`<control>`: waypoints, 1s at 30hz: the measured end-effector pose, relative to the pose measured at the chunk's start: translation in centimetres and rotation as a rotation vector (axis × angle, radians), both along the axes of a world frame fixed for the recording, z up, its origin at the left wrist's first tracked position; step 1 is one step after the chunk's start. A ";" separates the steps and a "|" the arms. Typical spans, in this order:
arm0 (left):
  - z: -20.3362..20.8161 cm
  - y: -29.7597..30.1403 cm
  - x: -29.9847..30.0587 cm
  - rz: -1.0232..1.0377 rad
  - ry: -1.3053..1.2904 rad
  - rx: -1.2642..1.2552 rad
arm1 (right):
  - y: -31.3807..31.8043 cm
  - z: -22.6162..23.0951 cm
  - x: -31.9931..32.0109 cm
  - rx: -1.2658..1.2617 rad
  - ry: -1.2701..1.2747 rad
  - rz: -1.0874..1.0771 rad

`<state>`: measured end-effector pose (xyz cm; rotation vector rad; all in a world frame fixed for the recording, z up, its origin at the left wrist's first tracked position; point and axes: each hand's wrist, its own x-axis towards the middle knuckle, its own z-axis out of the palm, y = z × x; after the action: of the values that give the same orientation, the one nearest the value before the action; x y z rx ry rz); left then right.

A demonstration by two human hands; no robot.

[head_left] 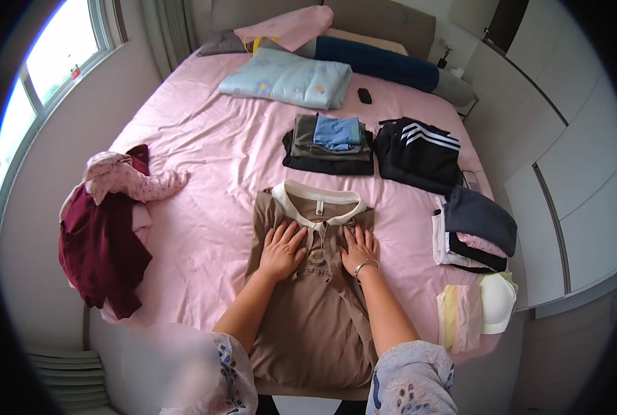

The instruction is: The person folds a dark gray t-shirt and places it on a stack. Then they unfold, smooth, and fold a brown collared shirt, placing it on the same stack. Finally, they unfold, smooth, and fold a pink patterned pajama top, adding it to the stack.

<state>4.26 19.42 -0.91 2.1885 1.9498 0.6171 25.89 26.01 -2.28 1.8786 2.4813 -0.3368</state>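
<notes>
A brown shirt [308, 318] with a white collar lies front side up on the pink bed, its collar toward the headboard and its hem at the near edge. Both sleeves are out of sight, so its sides run nearly straight. My left hand [283, 250] rests flat on the left chest, fingers spread, just below the collar. On the right chest my right hand [359, 247] lies flat as well, fingers apart, with a bracelet on the wrist. Neither hand grips the cloth. Some creases run down the front between them.
Folded dark clothes with a blue piece on top [337, 133] and black striped clothes [419, 153] lie beyond the shirt. More folded garments [478, 225] and a pale bra [496, 304] sit at the right edge. A maroon garment [104, 242] is heaped left. Farther back lies a blue quilt [287, 77].
</notes>
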 end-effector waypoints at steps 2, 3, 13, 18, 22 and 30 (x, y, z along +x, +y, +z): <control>0.0 -1.0 -0.8 -0.039 -0.055 -0.031 | -0.9 2.1 0.7 -0.129 0.058 0.001; 0.2 -2.2 -1.1 -0.050 -0.141 -0.003 | -2.0 2.5 1.9 -0.136 0.148 0.014; -3.5 -26.5 -8.7 0.316 -1.131 -0.147 | -21.8 -2.0 19.7 -0.780 1.311 -0.539; -0.5 -32.6 -8.2 0.394 -1.084 -0.333 | -26.4 -2.4 21.4 -0.490 1.154 -0.471; -2.3 -35.6 -8.1 0.472 -1.006 -0.220 | -29.6 -1.1 21.4 -0.414 1.149 -0.417; 2.5 -38.5 -1.5 0.307 -0.021 0.167 | -34.2 1.8 19.5 -0.168 1.187 -0.452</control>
<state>2.73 -19.06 1.57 1.9721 2.3215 0.8711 45.34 -8.19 -0.49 2.5721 2.2008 -2.1064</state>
